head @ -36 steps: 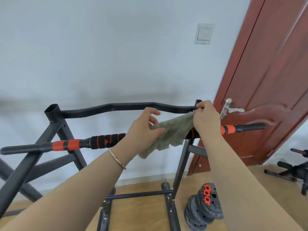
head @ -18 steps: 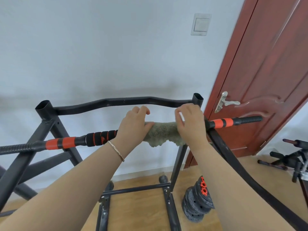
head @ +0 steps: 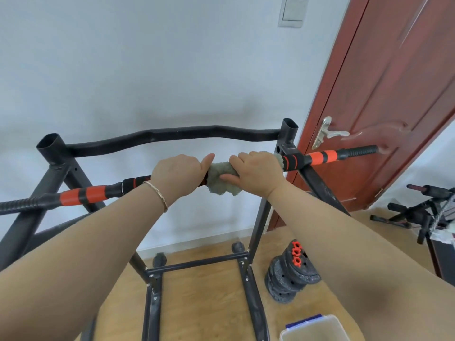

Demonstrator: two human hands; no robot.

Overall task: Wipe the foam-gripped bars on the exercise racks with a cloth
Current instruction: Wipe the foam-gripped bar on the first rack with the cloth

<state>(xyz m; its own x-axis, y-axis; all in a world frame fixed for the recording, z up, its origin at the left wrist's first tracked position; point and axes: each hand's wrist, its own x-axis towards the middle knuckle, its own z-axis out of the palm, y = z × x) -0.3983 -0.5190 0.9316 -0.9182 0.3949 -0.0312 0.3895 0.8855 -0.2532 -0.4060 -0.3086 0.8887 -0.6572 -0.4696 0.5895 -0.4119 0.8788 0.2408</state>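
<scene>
My left hand (head: 176, 174) is curled tight around the foam-gripped bar (head: 83, 195), with the thumb reaching toward the cloth (head: 221, 178). My right hand (head: 256, 172) is just beside it, closed over the fuzzy grey-green cloth, which is wrapped round the bar between my two hands and hangs a little below my right thumb. The bar lies across the black rack (head: 172, 136), its orange bands showing out past each hand. Below my right forearm, weight plates (head: 290, 274) are stacked on the wooden floor (head: 204, 299)
</scene>
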